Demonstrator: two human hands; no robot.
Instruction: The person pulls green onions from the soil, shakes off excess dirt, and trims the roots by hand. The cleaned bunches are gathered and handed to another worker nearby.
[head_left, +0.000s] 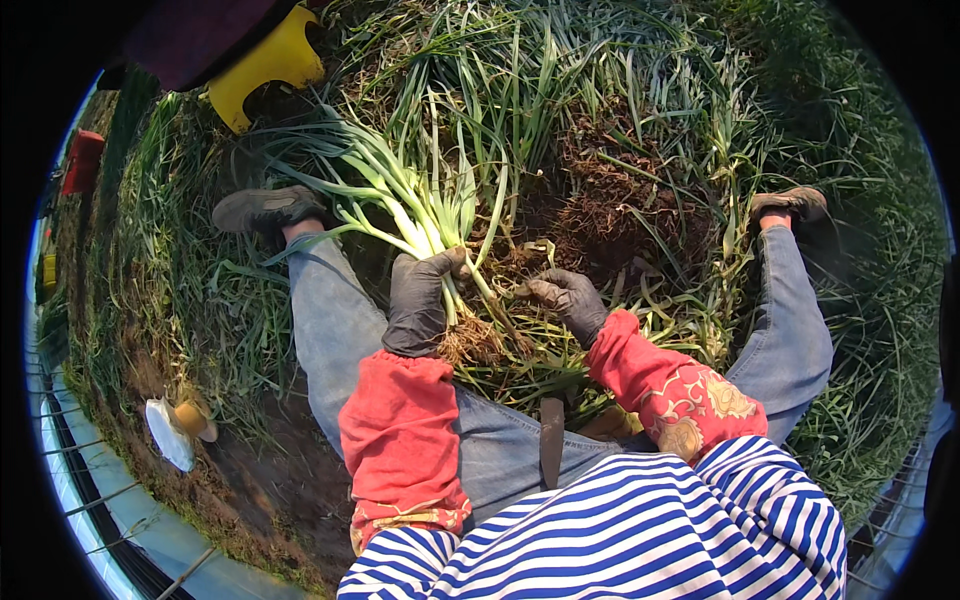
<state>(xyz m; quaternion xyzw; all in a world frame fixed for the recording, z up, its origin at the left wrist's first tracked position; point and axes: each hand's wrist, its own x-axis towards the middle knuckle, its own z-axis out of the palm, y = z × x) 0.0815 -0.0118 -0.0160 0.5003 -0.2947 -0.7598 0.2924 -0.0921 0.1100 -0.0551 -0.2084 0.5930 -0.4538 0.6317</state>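
My left hand (421, 304), in a dark glove, grips a bunch of green onions (409, 217) low on the pale stems. Their leaves fan up and to the left, and the brown roots (472, 341) hang below my fist. To the right of the bunch is my right hand (566, 300), gloved too, its fingers drawn together near the stems and apart from them. A yellowish withered leaf (546, 247) shows just above these fingers; whether they pinch it I cannot tell. Loose leaves (517, 379) lie beneath both hands, between my legs.
Ahead lie more green onions (525, 82) and dug soil with matted roots (622, 202). A yellow plastic stool (266, 67) stands at upper left, a red object (82, 161) farther left. A white and tan object (176, 431) lies at lower left, near blue sheeting (127, 480). A dark flat strip (551, 442) crosses my lap.
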